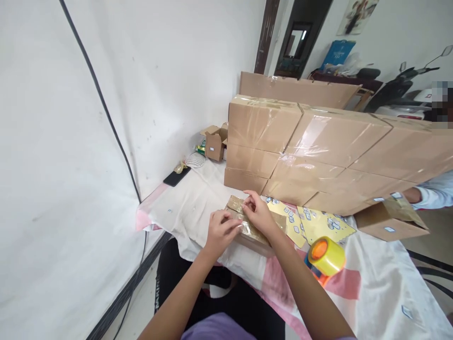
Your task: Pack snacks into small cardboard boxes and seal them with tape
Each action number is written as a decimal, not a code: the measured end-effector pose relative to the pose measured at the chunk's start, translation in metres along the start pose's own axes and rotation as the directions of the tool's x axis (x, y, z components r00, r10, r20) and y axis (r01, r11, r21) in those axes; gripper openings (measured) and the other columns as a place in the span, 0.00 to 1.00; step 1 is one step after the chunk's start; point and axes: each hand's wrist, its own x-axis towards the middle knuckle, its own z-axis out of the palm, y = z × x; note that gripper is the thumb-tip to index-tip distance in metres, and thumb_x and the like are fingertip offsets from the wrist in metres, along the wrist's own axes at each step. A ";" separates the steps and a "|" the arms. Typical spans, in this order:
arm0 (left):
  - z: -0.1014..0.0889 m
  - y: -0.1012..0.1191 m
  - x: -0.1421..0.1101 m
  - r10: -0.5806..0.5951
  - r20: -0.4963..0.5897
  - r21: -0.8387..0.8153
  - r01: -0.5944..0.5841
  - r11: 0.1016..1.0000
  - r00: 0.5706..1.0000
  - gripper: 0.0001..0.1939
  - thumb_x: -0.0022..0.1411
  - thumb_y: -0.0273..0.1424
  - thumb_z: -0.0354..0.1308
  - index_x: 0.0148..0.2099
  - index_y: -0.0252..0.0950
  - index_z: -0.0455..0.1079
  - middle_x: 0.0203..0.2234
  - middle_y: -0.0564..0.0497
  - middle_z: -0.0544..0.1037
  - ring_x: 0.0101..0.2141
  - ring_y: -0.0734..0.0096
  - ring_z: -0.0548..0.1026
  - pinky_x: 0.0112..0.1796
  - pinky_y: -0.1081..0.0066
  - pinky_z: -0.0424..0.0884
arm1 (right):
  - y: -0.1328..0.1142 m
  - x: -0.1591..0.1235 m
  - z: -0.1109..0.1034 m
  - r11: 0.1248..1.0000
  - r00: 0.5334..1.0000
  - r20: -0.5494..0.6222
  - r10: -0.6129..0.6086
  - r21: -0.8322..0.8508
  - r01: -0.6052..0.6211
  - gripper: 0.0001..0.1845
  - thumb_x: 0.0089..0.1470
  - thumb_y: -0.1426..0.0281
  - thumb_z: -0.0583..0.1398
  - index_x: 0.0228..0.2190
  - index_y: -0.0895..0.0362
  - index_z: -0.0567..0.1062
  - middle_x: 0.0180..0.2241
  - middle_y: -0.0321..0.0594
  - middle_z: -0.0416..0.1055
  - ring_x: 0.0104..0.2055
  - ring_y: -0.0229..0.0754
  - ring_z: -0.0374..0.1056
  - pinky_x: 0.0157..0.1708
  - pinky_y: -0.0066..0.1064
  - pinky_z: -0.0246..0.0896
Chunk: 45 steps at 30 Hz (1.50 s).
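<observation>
A small cardboard box (255, 243) lies on the cloth in front of me, its top covered with shiny clear packing tape (249, 229). At the box's left side, my left hand (222, 232) has curled fingers, thumb and fingertips pinched together at the tape. My right hand (261, 216) reaches over the top from the right, its fingers bent and pinched on the tape near the far edge. Just what lies between the fingertips is partly hidden. To the right stands a tape dispenser (316, 274) with a yellow tape roll (332, 257).
A large taped cardboard divider (318, 156) stands across the table. Yellow sheets with stickers (323, 225) lie before it. Another cardboard box (392, 222) sits right, near a co-worker's hand (413, 194). At the left are a black phone (177, 176) and a small open box (214, 145).
</observation>
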 end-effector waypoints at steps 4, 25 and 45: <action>-0.006 0.011 0.004 -0.178 -0.001 -0.100 0.177 0.979 0.984 0.16 0.67 0.40 0.57 0.51 0.40 0.76 0.33 0.49 0.80 0.36 0.64 0.76 0.43 0.63 0.72 | -0.004 -0.001 -0.001 1.000 1.000 0.011 -0.014 -0.012 0.014 0.22 0.59 0.70 0.57 0.55 0.54 0.65 0.31 0.32 0.71 0.33 0.40 0.67 0.35 0.33 0.60; -0.051 0.011 -0.026 -0.526 0.045 -0.277 0.517 0.810 0.849 0.15 0.62 0.43 0.60 0.43 0.38 0.69 0.31 0.48 0.83 0.29 0.68 0.77 0.39 0.65 0.75 | -0.007 -0.005 0.000 0.993 0.994 -0.095 -0.061 -0.107 0.051 0.20 0.60 0.72 0.55 0.55 0.55 0.67 0.45 0.41 0.77 0.32 0.38 0.67 0.34 0.32 0.62; -0.027 0.016 0.025 -0.241 -0.012 -0.095 0.239 0.966 0.970 0.08 0.64 0.38 0.59 0.36 0.40 0.76 0.38 0.50 0.80 0.44 0.63 0.76 0.46 0.64 0.68 | -0.008 -0.014 0.003 0.976 0.924 -0.337 -0.180 0.053 0.209 0.19 0.62 0.71 0.59 0.54 0.52 0.64 0.37 0.37 0.72 0.29 0.36 0.64 0.31 0.30 0.61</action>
